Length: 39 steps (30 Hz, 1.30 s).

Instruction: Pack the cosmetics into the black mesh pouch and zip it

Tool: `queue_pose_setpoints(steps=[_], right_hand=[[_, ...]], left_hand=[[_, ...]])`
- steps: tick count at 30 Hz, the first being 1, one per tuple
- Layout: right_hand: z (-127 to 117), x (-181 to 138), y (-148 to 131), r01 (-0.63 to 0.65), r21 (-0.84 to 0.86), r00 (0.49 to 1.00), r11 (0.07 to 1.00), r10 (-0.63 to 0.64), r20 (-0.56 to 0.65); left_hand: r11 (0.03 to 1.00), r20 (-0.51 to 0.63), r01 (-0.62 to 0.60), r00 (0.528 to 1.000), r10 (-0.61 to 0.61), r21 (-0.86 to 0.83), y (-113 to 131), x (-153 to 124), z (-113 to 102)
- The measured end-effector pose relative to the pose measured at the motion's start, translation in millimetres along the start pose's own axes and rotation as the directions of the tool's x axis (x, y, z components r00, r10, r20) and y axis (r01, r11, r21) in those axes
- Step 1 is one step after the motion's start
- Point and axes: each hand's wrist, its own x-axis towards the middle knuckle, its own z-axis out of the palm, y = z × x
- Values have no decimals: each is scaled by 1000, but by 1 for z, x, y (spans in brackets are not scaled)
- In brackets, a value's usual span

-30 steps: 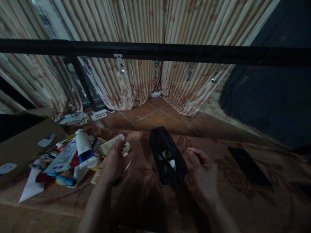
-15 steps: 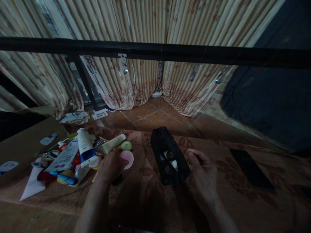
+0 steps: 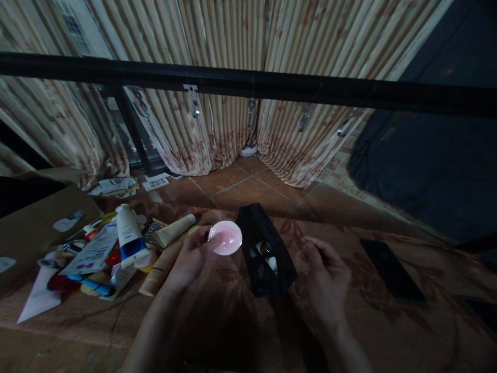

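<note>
My left hand (image 3: 192,261) is closed on the rim of a small, shallow pink bowl (image 3: 229,239), thumb over its inner side. The bowl is lifted and tilted beside the left side of a black pouch (image 3: 250,223). The pouch lies open on the cloth, with a white item (image 3: 273,264) and a round, shiny-rimmed item (image 3: 265,248) inside. Just right of the pouch is my right hand (image 3: 328,272), its fingers curled together in a pinch; whatever they hold, if anything, is hidden.
Left of my hands lies a pile with a white-and-blue tube (image 3: 130,235), a beige tube (image 3: 174,231), a brown tube (image 3: 157,272) and several other items. A cardboard box (image 3: 46,223) stands behind it. A dark phone (image 3: 392,269) lies right. A black bar (image 3: 248,80) crosses ahead.
My left hand has raised the pink bowl from beside the pile and carried it right, towards the pouch. The brown tube now shows. My right hand stays beside the pouch.
</note>
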Motion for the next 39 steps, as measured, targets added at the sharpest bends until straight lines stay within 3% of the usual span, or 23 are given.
queue_pose_setpoints(steps=[3, 7, 14, 25, 39], right_hand=[[0, -1, -3, 1, 16, 1000, 1000, -1, 1], [-3, 0, -5, 14, -10, 1000, 1000, -14, -5], [-4, -3, 3, 26, 5, 997, 1000, -26, 76], [-2, -4, 0, 4, -25, 997, 1000, -2, 75], [-3, -4, 5, 7, -41, 995, 999, -3, 104]], left_hand=[[962, 22, 89, 996, -87, -258, -3, -4, 19], [922, 3, 77, 997, -82, -380, -3, -7, 30], [918, -13, -13, 1000, 8, -396, 1, -10, 38], [921, -51, -83, 996, 69, -379, 0, -11, 40], [915, -92, -48, 996, 12, -400, -2, -11, 42]])
